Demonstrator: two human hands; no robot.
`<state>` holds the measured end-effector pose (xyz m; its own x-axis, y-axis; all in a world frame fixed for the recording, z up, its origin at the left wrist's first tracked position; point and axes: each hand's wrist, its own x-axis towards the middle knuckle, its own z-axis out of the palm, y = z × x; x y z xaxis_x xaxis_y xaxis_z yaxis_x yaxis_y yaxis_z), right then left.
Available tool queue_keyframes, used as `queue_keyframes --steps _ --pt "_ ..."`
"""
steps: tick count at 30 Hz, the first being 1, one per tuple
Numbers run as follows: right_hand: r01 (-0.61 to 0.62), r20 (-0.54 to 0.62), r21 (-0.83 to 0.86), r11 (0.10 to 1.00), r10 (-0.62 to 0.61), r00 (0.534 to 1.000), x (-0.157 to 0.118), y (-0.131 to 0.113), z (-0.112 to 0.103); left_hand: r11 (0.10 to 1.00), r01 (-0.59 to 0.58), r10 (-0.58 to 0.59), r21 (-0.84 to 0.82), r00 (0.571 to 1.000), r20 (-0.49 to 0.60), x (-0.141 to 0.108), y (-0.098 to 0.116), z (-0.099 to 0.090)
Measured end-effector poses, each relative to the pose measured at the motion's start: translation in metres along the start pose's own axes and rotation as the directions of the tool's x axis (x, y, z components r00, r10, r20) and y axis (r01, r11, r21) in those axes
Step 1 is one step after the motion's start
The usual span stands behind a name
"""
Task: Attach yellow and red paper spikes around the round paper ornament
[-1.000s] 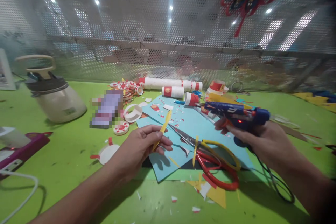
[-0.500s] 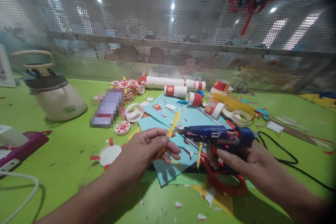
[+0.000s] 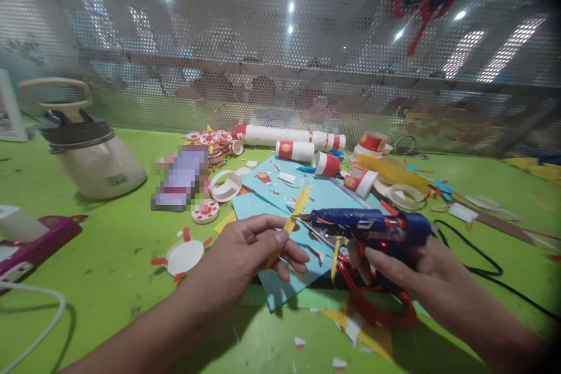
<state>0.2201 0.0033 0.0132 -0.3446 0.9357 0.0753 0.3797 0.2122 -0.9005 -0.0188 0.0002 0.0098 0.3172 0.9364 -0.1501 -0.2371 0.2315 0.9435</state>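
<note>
Between thumb and fingers, my left hand (image 3: 258,245) pinches a narrow yellow paper strip (image 3: 300,201) that points up and away. My right hand (image 3: 398,266) is wrapped round a blue hot glue gun (image 3: 370,227) with a small red light lit. The gun's nozzle points left and meets the strip just above my left fingertips; whether glue is on it I cannot make out. Red-handled scissors (image 3: 385,312) lie below the gun, partly hidden by it and my right hand. Light blue paper sheets (image 3: 280,295) lie under both hands.
Several paper cups (image 3: 294,151) lie behind the sheets. A cut cup base (image 3: 186,257) with red tabs sits left, near a phone (image 3: 182,178) and a big jug (image 3: 99,163). A purple power strip (image 3: 52,239) is at far left. The gun's black cord (image 3: 486,272) trails right.
The glue gun's nozzle now meets the yellow strip, and the strip's upper part looks bent or twisted there. Both hands keep their hold, and the view has shifted slightly.
</note>
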Motion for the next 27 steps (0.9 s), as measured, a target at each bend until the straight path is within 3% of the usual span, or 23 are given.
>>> queue_keyframes --steps 27 --pt "-0.036 -0.017 0.054 0.998 0.037 0.999 -0.0042 0.0063 -0.0002 1.0 -0.017 0.017 0.022 1.0 -0.023 0.0002 -0.0066 -0.0021"
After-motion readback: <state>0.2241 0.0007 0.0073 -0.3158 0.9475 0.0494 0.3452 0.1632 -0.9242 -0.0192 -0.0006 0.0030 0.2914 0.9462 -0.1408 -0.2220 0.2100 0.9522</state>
